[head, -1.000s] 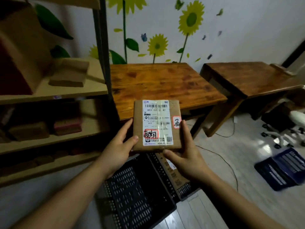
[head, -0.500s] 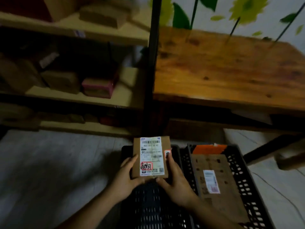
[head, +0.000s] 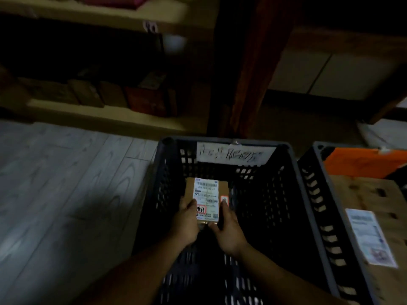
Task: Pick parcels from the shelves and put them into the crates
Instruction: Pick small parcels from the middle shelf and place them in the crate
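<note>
My left hand [head: 186,221] and right hand [head: 229,230] have fingers [head: 224,208] clamped on the parcel [head: 206,192] inside the black crate [head: 296,172]. I'd lower it level to the bottom, then release both sides together.

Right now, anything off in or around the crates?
Nothing stands out. The left hand and right hand hold the small parcel label-up inside the black crate; the large parcel in the neighbouring crate lies flat.

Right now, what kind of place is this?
Probably a small parcel sorting or storage room. A shelf holds cardboard parcels; a black slotted crate on the floor bears a handwritten paper sign, and the left hand and right hand hold a labelled parcel within it.
</note>
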Action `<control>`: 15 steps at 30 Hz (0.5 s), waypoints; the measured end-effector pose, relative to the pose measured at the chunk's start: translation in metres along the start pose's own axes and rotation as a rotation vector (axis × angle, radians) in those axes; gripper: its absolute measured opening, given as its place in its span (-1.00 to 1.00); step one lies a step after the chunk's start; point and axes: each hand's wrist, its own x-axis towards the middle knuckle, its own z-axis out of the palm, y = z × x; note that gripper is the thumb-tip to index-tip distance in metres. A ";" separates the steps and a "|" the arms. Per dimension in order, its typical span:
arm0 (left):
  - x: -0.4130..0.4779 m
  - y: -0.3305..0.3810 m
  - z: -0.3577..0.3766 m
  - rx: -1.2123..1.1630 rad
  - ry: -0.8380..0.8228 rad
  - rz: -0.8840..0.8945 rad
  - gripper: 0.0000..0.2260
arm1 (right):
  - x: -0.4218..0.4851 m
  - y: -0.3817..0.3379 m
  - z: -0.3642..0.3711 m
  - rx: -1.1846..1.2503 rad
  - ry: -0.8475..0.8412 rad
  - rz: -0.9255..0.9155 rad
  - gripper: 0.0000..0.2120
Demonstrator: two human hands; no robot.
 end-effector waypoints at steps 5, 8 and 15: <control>0.037 -0.021 0.039 -0.140 0.025 -0.111 -0.62 | 0.029 0.031 0.026 0.016 0.044 0.023 -0.30; 0.061 -0.044 0.056 -0.017 0.080 -0.015 -0.57 | 0.041 0.039 0.027 -0.025 0.037 0.006 -0.29; 0.056 -0.039 0.040 0.537 0.070 -0.004 -0.41 | 0.059 0.031 0.037 -0.086 -0.061 -0.067 -0.25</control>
